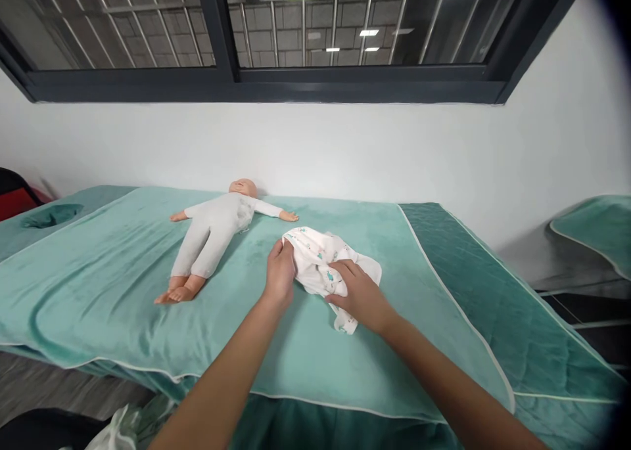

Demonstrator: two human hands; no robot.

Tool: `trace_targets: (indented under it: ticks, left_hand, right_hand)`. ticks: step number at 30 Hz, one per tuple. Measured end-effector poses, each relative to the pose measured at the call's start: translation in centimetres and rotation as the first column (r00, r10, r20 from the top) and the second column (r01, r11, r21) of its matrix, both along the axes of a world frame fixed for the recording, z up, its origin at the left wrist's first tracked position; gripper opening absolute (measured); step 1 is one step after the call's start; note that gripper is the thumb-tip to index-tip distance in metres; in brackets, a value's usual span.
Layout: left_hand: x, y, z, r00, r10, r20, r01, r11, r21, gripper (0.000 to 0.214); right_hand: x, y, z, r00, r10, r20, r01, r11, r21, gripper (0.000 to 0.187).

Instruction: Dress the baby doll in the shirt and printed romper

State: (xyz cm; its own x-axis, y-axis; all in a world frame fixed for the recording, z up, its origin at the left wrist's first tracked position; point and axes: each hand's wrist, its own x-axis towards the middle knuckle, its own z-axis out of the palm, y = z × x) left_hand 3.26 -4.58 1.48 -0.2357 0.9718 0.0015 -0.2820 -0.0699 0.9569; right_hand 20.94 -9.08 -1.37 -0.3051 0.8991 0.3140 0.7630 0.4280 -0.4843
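A bunched white cloth garment (315, 253) with small green prints is between my hands, just above the green bed cover. My left hand (280, 272) grips its left edge, fingers closed on the fabric. On the right side, my right hand (362, 295) pinches a fold of it, thumb below and fingers on top. The garment's exact cut is hidden by the folds. To the left lies a baby doll (211, 226) on its back in a white cloth body, arms spread, head toward the wall and bare feet toward me.
The green padded cover (345, 384) spreads over a bed with a face hole (52, 215) at its left end. Behind it are a white wall (345, 151) and a dark-framed window (365, 85). A green-covered stool or seat (599, 226) stands at the right. A crumpled clear bag (123, 430) sits at lower left.
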Motion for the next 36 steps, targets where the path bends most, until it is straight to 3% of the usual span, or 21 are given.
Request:
trace_targets:
  ticks: [2, 5, 9, 11, 14, 16, 17, 19, 21, 23, 25, 27, 29, 32, 34, 36]
  left_hand:
    - [-0.4, 0.5, 0.2, 1.0, 0.01, -0.028, -0.01, 1.0, 0.014, 0.029]
    - [-1.1, 1.4, 1.5, 0.996, 0.06, -0.069, -0.053, 0.994, 0.099, 0.029]
    - [-2.0, 2.5, 4.0, 0.988, 0.11, -0.111, -0.087, 0.978, 0.19, 0.028]
    - [-2.2, 2.6, 5.2, 0.982, 0.109, -0.157, -0.076, 0.977, 0.201, 0.025]
    - [-1.9, 2.0, 6.7, 0.959, 0.103, -0.264, -0.042, 0.972, 0.229, 0.026]
    - [-1.4, 1.6, 7.7, 0.931, 0.099, -0.352, -0.008, 0.968, 0.25, 0.031]
    - [-1.2, 1.4, 8.2, 0.911, 0.098, -0.4, 0.011, 0.965, 0.263, 0.033]
    - [-0.8, 1.3, 9.3, 0.849, 0.103, -0.518, 0.058, 0.956, 0.286, 0.035]
    - [-0.5, 1.2, 10.5, 0.752, 0.112, -0.65, 0.122, 0.945, 0.304, 0.034]
    - [-0.3, 1.0, 11.7, 0.635, 0.105, -0.765, 0.213, 0.929, 0.304, 0.033]
    - [0.1, 0.8, 12.9, 0.523, 0.065, -0.85, 0.325, 0.906, 0.27, 0.032]
    - [0.9, 0.6, 14.1, 0.425, 0.01, -0.905, 0.429, 0.878, 0.211, 0.031]
    - [1.9, 0.6, 15.3, 0.349, -0.047, -0.936, 0.518, 0.842, 0.151, 0.027]
    - [3.1, 0.7, 17.5, 0.307, -0.209, -0.928, 0.666, 0.744, 0.053, 0.014]
    - [3.1, 1.0, 18.7, 0.311, -0.356, -0.881, 0.74, 0.673, -0.011, 0.025]
    - [2.6, 1.4, 19.2, 0.348, -0.434, -0.831, 0.743, 0.668, -0.037, 0.028]
  right_hand:
    - [1.5, 0.2, 0.0, 0.999, 0.007, -0.044, -0.011, 0.997, -0.081, 0.056]
    - [4.5, -0.2, 1.4, 0.988, -0.032, -0.15, 0.018, 0.996, -0.092, 0.043]
    - [10.2, -3.2, 4.9, 0.926, -0.226, -0.303, 0.214, 0.974, -0.071, 0.036]
    - [13.3, -5.4, 6.8, 0.854, -0.39, -0.344, 0.383, 0.919, -0.091, 0.039]
    - [17.7, -7.9, 8.6, 0.701, -0.637, -0.32, 0.661, 0.749, -0.042, 0.044]
    - [20.4, -8.4, 8.2, 0.669, -0.704, -0.239, 0.725, 0.688, 0.006, 0.046]
    - [21.6, -8.2, 7.4, 0.683, -0.71, -0.173, 0.724, 0.689, 0.031, 0.046]
    - [23.6, -7.5, 4.7, 0.74, -0.673, 0.008, 0.67, 0.738, 0.086, 0.044]
    - [24.6, -6.6, 1.5, 0.763, -0.615, 0.196, 0.627, 0.779, 0.006, 0.043]
    - [24.0, -5.8, -0.5, 0.715, -0.614, 0.334, 0.655, 0.756, -0.015, 0.053]
    - [21.4, -5.2, -0.3, 0.749, -0.575, 0.329, 0.589, 0.805, 0.066, 0.066]
    - [17.0, -4.5, 2.6, 0.863, -0.466, 0.193, 0.452, 0.885, 0.115, 0.076]
    - [11.8, -3.6, 7.1, 0.967, -0.255, -0.021, 0.255, 0.966, 0.035, 0.081]
    - [5.1, -1.4, 13.9, 0.956, -0.01, -0.292, 0.012, 1.0, 0.007, 0.074]
    - [2.5, 0.4, 16.9, 0.957, 0.01, -0.289, -0.006, 1.0, 0.015, 0.067]
    - [1.4, 2.3, 18.5, 0.983, -0.036, -0.182, 0.027, 0.998, -0.056, 0.061]
